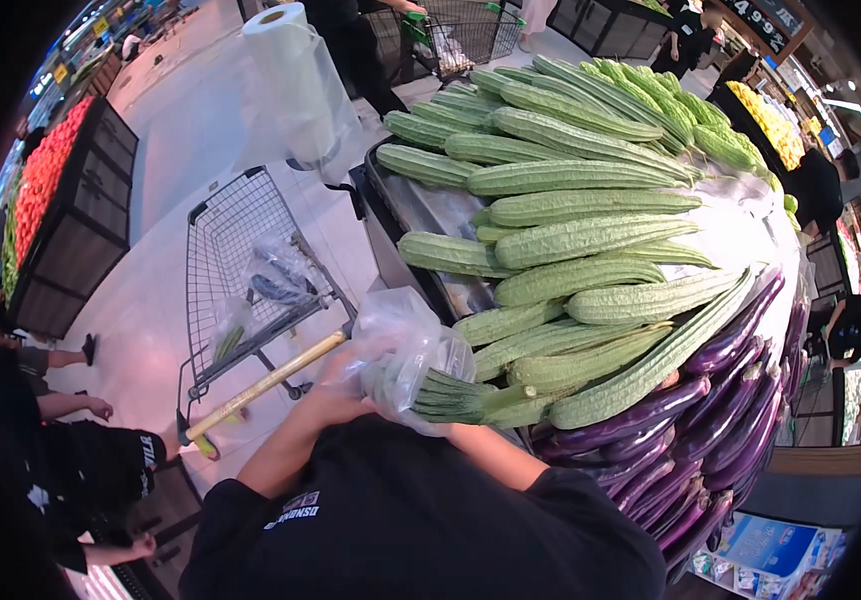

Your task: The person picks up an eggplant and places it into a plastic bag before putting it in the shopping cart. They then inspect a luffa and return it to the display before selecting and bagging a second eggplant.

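A clear plastic bag [400, 325] is bunched in front of my chest, with a dark green ridged luffa [447, 397] partly inside it. The luffa's stem end sticks out of the bag toward the pile on the right. My left hand [342, 385] is closed around the left side of the bag. Only the forearm of my right arm shows; my right hand is hidden behind the bag and the luffa. Just beyond them lies a heap of pale green luffas [590, 205], with purple eggplants [695, 430] beside it on the right.
A shopping cart [250, 235] with bagged vegetables stands at my left, its yellow handle [265, 388] near my left arm. A roll of plastic bags [285, 75] rises by the stand's corner. Tomatoes [50, 160] fill a far-left stand. Other people stand around, one by another cart [465, 35].
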